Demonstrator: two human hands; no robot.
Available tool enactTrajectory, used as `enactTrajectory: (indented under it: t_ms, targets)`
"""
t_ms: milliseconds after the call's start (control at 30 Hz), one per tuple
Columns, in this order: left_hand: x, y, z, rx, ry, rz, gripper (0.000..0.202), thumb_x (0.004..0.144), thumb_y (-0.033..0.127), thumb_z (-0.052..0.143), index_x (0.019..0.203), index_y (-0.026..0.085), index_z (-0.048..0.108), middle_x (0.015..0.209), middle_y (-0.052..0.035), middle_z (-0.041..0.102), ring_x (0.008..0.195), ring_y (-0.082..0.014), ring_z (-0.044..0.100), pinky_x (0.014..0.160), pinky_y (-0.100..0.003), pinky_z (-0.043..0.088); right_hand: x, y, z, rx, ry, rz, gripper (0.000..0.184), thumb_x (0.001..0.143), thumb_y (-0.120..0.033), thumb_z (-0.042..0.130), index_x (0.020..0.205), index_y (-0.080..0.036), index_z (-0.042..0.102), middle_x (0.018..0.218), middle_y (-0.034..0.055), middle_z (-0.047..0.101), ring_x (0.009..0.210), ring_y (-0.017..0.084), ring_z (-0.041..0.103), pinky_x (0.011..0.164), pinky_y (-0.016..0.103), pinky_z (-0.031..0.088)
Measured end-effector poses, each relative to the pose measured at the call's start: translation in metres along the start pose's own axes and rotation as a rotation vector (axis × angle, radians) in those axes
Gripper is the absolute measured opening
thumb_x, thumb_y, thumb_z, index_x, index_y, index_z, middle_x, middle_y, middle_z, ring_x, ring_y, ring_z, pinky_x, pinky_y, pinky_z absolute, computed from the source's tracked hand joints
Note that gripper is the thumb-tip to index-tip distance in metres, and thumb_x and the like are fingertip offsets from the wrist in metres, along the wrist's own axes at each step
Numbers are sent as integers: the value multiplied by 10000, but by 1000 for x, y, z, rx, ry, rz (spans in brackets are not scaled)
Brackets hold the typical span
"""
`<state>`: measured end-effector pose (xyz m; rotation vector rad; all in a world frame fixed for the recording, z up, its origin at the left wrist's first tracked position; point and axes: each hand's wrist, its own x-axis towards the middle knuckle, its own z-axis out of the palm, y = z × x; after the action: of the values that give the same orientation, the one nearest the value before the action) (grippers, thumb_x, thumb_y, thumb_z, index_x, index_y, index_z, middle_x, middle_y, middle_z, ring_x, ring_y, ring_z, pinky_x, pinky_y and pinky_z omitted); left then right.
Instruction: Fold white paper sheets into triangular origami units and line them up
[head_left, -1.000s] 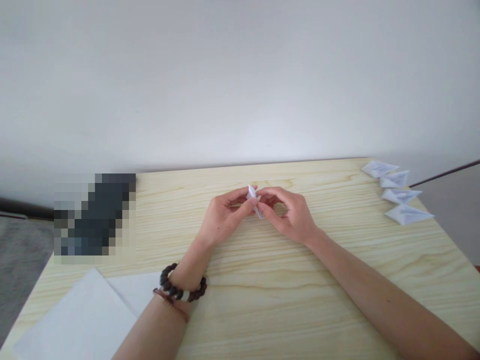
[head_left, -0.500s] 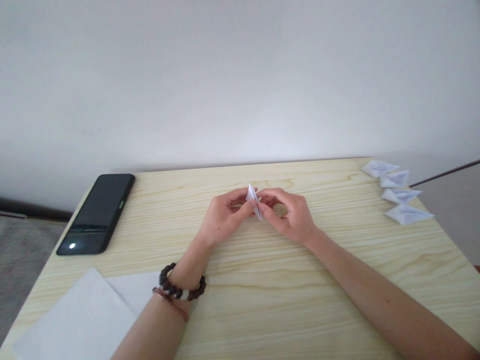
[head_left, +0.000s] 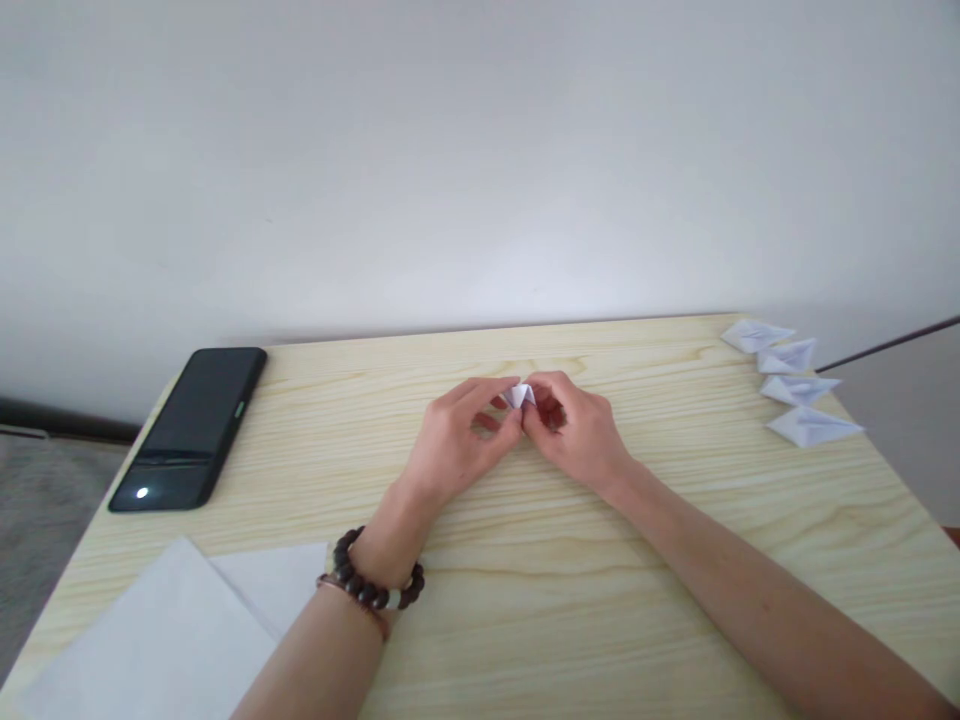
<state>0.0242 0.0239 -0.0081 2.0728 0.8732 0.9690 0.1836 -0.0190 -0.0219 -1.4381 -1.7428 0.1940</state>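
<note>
A small folded piece of white paper [head_left: 520,396] is pinched between my two hands over the middle of the table. My left hand [head_left: 469,430], with dark beads at the wrist, grips its left side between thumb and fingers. From the other side, my right hand [head_left: 576,425] pinches it the same way. Fingertips cover much of the paper, so its whole shape cannot be made out. Several folded white paper boats [head_left: 814,427] stand in a column at the table's right edge, apart from my hands.
A black phone [head_left: 191,430] lies at the left of the wood-grain table [head_left: 525,600]. White paper sheets [head_left: 157,640] overlap at the front left, partly behind my left forearm. A pale wall [head_left: 480,160] rises behind the table's back edge.
The folded paper has turned in my fingers: it stood upright and narrow, and now it lies lower and wider between them. My left hand has shifted slightly to the right.
</note>
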Motion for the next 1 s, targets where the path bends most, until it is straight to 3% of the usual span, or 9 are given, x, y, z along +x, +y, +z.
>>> enactTrajectory:
  t_ms: [200, 333, 433, 533, 667, 800, 1000]
  targets:
    - [-4, 8, 4, 459, 102, 59, 319, 834, 237, 536, 1133, 175, 628, 1073, -71, 711, 976, -200, 654, 718, -270, 553, -2, 4, 2, -25, 27, -54, 41, 862, -237, 530, 868, -207, 557, 639, -22, 674, 495, 95, 601, 488, 170, 445]
    - [-4, 16, 8, 641, 78, -133, 362, 843, 261, 514, 1188, 163, 563, 1081, -77, 699, 949, -216, 657, 659, -279, 512, -2, 5, 3, -114, 43, -127, 88, 877, -234, 520, 807, -203, 564, 608, -23, 653, 483, 92, 588, 485, 174, 416]
    - [-2, 18, 9, 655, 29, -267, 242, 856, 286, 499, 1047, 184, 608, 893, -44, 713, 814, -217, 669, 617, -286, 471, -1, 4, 2, -176, 58, -191, 119, 883, -212, 514, 779, -203, 572, 577, -27, 626, 473, 92, 566, 493, 182, 404]
    - [-1, 15, 8, 626, -24, -310, 220, 864, 312, 489, 965, 202, 652, 754, -34, 690, 730, -221, 656, 600, -289, 432, -1, 1, 1, -197, 60, -227, 130, 889, -195, 510, 776, -209, 574, 571, -30, 618, 469, 92, 552, 496, 190, 397]
    - [-2, 7, 8, 481, -18, -293, 245, 848, 274, 502, 1007, 215, 679, 805, -37, 696, 720, -192, 634, 641, -281, 431, -1, 0, 2, -184, 25, -239, 102, 883, -184, 498, 848, -218, 588, 612, -32, 648, 472, 94, 550, 505, 202, 393]
    - [-3, 1, 8, 355, 16, -217, 247, 830, 232, 518, 1029, 192, 659, 929, -50, 702, 833, -190, 631, 722, -280, 449, -2, 0, 3, -145, 0, -207, 130, 851, -166, 498, 926, -213, 593, 687, -16, 686, 500, 104, 573, 536, 214, 415]
    - [-4, 5, 7, 376, 14, -146, 211, 823, 220, 530, 1013, 171, 607, 884, -38, 662, 750, -171, 600, 662, -270, 439, -2, 0, 2, -86, -15, -140, 164, 824, -169, 520, 968, -199, 593, 679, -13, 686, 483, 107, 564, 528, 212, 429]
